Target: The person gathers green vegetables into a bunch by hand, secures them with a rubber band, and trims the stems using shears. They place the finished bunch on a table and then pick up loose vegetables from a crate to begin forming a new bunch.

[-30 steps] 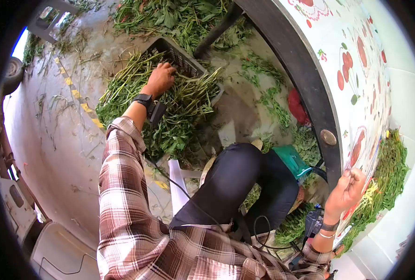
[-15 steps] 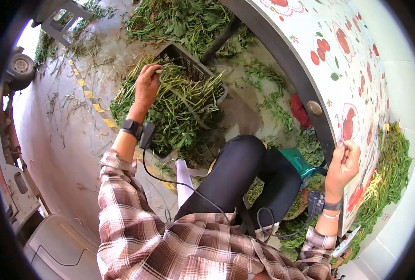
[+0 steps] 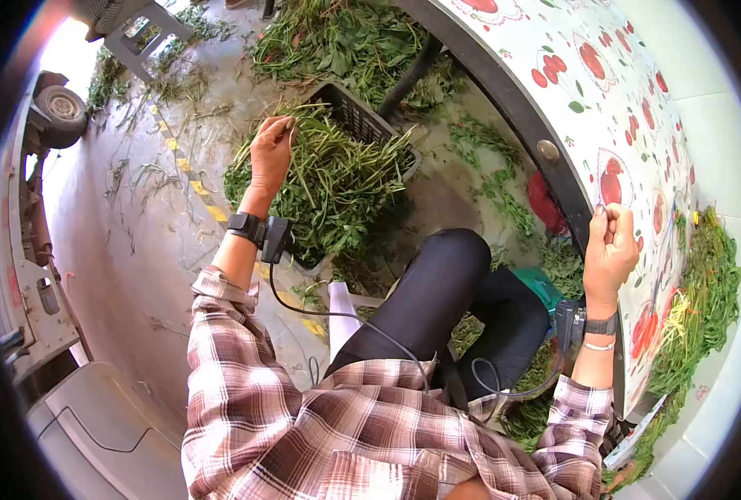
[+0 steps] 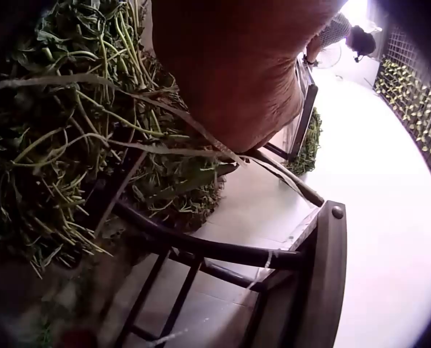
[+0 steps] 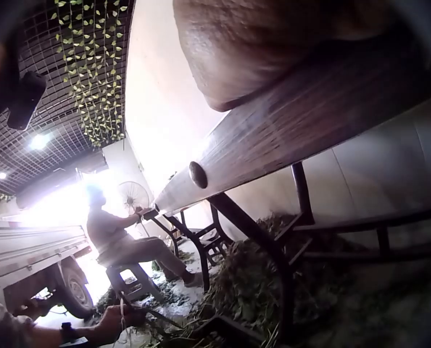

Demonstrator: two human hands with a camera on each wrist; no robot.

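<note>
Over the near left side of a black plastic crate [image 3: 362,114] heaped with leafy green stems [image 3: 333,183], my left hand [image 3: 268,158] has its fingers curled, thumb against fingertips. Thin pale strips [image 4: 175,148], like stem peelings, trail from below that hand in the left wrist view; its fingertips are hidden there. My right hand [image 3: 610,250] is raised at the table's edge, fingers bent and thumb meeting the index finger. I cannot tell whether something thin lies between them. In the right wrist view, part of the right hand [image 5: 273,51] overlaps the table edge.
A table with a cherry-print cover [image 3: 574,67] curves along the right, with more greens [image 3: 703,292] beyond it. Another heap of greens [image 3: 337,42] lies behind the crate. A grey stool [image 3: 145,37] and truck wheel [image 3: 60,104] stand left. Another person [image 5: 117,232] sits farther off.
My left hand has lifted out of the heap, backed to its near left side and turned upright. My right hand has moved up along the table edge, fingers still bent together.
</note>
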